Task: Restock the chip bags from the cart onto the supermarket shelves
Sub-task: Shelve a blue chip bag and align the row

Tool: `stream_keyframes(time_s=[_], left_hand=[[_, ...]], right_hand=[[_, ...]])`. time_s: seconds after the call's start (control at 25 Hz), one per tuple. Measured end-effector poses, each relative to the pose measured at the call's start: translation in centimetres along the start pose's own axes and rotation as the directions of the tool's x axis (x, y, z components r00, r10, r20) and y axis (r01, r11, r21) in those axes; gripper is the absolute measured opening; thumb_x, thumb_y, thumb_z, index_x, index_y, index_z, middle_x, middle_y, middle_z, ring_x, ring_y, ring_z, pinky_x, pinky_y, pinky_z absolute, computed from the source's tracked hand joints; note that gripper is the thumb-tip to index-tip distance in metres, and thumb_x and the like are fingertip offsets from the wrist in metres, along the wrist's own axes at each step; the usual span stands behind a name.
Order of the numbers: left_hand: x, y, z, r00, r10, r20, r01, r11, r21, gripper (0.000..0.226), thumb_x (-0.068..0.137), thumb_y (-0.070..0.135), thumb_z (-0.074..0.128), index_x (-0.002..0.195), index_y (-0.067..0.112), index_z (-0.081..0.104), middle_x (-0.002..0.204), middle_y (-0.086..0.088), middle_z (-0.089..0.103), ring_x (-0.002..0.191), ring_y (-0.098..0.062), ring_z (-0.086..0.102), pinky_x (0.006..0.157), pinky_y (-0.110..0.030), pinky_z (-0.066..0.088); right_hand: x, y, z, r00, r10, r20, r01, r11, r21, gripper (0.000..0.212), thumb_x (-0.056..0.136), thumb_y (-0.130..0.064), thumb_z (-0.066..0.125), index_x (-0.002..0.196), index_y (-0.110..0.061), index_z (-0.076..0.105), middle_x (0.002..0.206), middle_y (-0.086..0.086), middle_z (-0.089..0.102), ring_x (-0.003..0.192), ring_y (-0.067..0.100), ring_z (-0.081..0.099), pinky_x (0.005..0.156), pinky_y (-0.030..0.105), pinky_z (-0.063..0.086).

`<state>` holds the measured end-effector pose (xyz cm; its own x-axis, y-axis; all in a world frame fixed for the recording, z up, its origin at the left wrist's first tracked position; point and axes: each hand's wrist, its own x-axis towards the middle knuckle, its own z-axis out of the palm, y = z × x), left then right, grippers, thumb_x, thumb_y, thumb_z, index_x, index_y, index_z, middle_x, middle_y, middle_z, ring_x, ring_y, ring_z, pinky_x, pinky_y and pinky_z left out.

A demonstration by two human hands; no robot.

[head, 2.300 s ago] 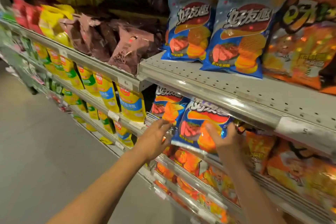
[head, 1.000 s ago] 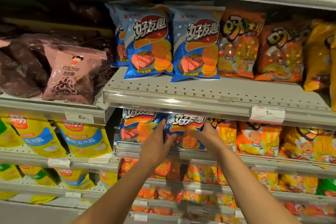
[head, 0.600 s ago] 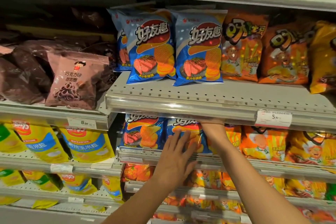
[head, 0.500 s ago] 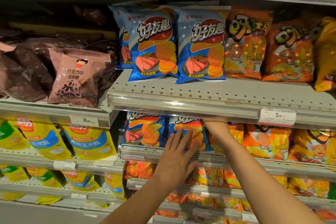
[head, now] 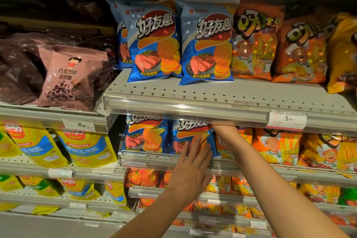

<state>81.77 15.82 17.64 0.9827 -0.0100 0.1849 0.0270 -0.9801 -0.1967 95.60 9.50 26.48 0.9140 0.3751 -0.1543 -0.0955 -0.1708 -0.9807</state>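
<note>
Pressing your left hand (head: 190, 168) flat, fingers straight and spread, you are touching the front of the blue bag (head: 190, 137) on the second shelf (head: 173, 160); it is standing just right of a matching bag (head: 144, 135) and just left of the orange bags (head: 274, 147); your right hand (head: 222, 127) is reaching in behind the bag's upper right edge, under the price rail (head: 212, 114); its fingers are hidden, so its grip cannot be told, perhaps holding the bag's top.
</note>
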Motion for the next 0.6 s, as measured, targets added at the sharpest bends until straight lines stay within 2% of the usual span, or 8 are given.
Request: stream_keyframes(time_s=[0.08, 0.16, 0.2, 0.28, 0.36, 0.44, 0.52, 0.6], left_hand=[[-0.1, 0.0, 0.4, 0.999, 0.022, 0.046, -0.024, 0.999, 0.031, 0.069, 0.104, 0.059, 0.022, 0.159, 0.018, 0.022, 0.169, -0.007, 0.012, 0.148, -0.038, -0.031, 0.119, -0.058, -0.016], [-0.1, 0.1, 0.5, 0.998, 0.009, 0.070, -0.010, 1.000, 0.020, 0.068, 0.104, 0.059, 0.021, 0.158, 0.018, 0.026, 0.168, -0.006, 0.014, 0.149, -0.038, -0.028, 0.118, -0.059, -0.018], [-0.1, 0.2, 0.4, 0.998, -0.005, 0.061, 0.005, 1.000, 0.011, 0.067, 0.103, 0.059, 0.024, 0.156, 0.018, 0.032, 0.167, -0.006, 0.019, 0.151, -0.039, -0.020, 0.119, -0.060, -0.015], [-0.1, 0.5, 0.0, 1.000, -0.029, 0.008, 0.029, 0.999, -0.036, 0.063, 0.101, 0.058, 0.037, 0.147, 0.017, 0.047, 0.158, -0.006, 0.039, 0.153, -0.041, 0.011, 0.123, -0.059, 0.005], [0.3, 1.1, -0.5, 0.997, 0.011, -0.081, -0.020, 0.994, -0.105, 0.057, 0.098, 0.054, 0.045, 0.142, 0.018, 0.053, 0.146, -0.004, 0.052, 0.139, -0.033, 0.036, 0.114, -0.050, 0.028], [1.3, 1.9, -0.6, 0.994, 0.061, -0.090, -0.074, 0.987, -0.145, 0.059, 0.101, 0.051, 0.037, 0.147, 0.015, 0.047, 0.143, -0.003, 0.053, 0.124, -0.027, 0.043, 0.100, -0.043, 0.041], [2.2, 2.3, -0.4, 0.998, 0.033, -0.044, -0.040, 0.986, -0.164, 0.062, 0.102, 0.052, 0.031, 0.150, 0.013, 0.040, 0.146, -0.005, 0.050, 0.120, -0.027, 0.045, 0.097, -0.042, 0.045], [2.1, 2.0, 0.1, 1.000, 0.001, -0.026, -0.005, 0.987, -0.159, 0.059, 0.100, 0.053, 0.039, 0.145, 0.016, 0.047, 0.139, -0.002, 0.057, 0.115, -0.024, 0.050, 0.094, -0.040, 0.048]], right_hand=[[-0.2, -0.1, -0.3, 0.999, 0.007, 0.036, -0.007, 1.000, -0.002, 0.050, 0.064, -0.055, 0.073, 0.097, -0.017, 0.070, 0.097, 0.011, 0.075, 0.091, 0.028, 0.069, 0.079, 0.045, 0.058], [-0.1, 0.0, -0.4, 0.998, 0.024, 0.062, -0.028, 0.997, 0.065, 0.046, 0.067, -0.051, 0.079, 0.093, -0.014, 0.071, 0.097, 0.016, 0.076, 0.089, 0.027, 0.069, 0.082, 0.050, 0.059], [0.1, 0.1, -0.4, 0.998, 0.036, 0.050, -0.040, 0.995, 0.087, 0.035, 0.074, -0.044, 0.080, 0.088, -0.013, 0.069, 0.090, 0.013, 0.077, 0.086, 0.025, 0.069, 0.078, 0.049, 0.060], [0.5, 0.5, -0.5, 0.997, 0.062, 0.044, -0.068, 0.987, 0.143, 0.019, 0.087, -0.028, 0.076, 0.085, -0.012, 0.068, 0.074, 0.004, 0.077, 0.082, 0.025, 0.070, 0.073, 0.041, 0.060], [0.3, 0.4, -0.7, 0.995, 0.042, 0.088, -0.060, 0.974, 0.218, 0.011, 0.092, -0.019, 0.071, 0.088, -0.010, 0.068, 0.077, 0.006, 0.077, 0.076, 0.025, 0.074, 0.071, 0.037, 0.061], [0.0, 0.5, -1.4, 0.996, 0.015, 0.086, -0.034, 0.974, 0.226, 0.015, 0.096, -0.014, 0.064, 0.081, -0.011, 0.066, 0.066, -0.001, 0.075, 0.059, 0.011, 0.073, 0.055, 0.024, 0.058], [-0.3, 0.2, -1.6, 0.997, 0.006, 0.079, -0.020, 0.982, 0.190, 0.030, 0.100, -0.008, 0.056, 0.070, -0.011, 0.059, 0.047, -0.005, 0.066, 0.037, 0.002, 0.060, 0.037, 0.014, 0.045], [0.1, 0.7, -1.4, 0.998, 0.029, 0.055, -0.035, 0.992, 0.120, 0.038, 0.102, -0.005, 0.050, 0.066, -0.013, 0.051, 0.034, -0.007, 0.053, 0.026, 0.001, 0.048, 0.030, 0.010, 0.034]])
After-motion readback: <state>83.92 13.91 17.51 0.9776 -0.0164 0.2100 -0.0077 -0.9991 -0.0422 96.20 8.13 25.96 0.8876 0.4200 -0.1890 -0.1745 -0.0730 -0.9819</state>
